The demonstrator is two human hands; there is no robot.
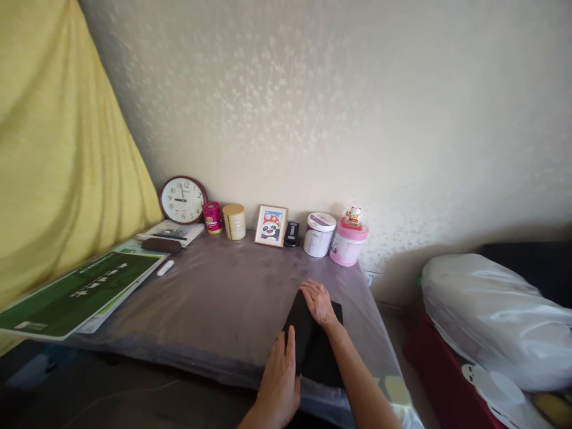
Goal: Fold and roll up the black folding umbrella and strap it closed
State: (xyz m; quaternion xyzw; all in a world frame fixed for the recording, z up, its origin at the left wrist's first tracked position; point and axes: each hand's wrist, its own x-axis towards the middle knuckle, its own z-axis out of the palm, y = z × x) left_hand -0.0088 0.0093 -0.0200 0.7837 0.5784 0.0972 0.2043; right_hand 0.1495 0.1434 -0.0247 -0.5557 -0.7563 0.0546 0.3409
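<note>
A thin black flat item [308,341], like a folder or a folded sheet, lies near the table's front right part. Its left panel looks raised at a tilt over the rest; I cannot tell its exact kind. My left hand [277,372] grips the near left edge of that panel, the fingers closed along it. At the far edge, my right hand [318,302] has its fingers together and bent over the panel's top corner. The thumb of the right hand is hidden. My right forearm crosses above the item's right portion.
Along the wall stand a round clock [183,199], a magenta tin [212,217], a yellow-lidded can [235,223], a framed panda picture [271,226], a black stapler-like object [292,234], a white tub [319,235] and a pink tub [347,245]. A green mat [84,292] lies left.
</note>
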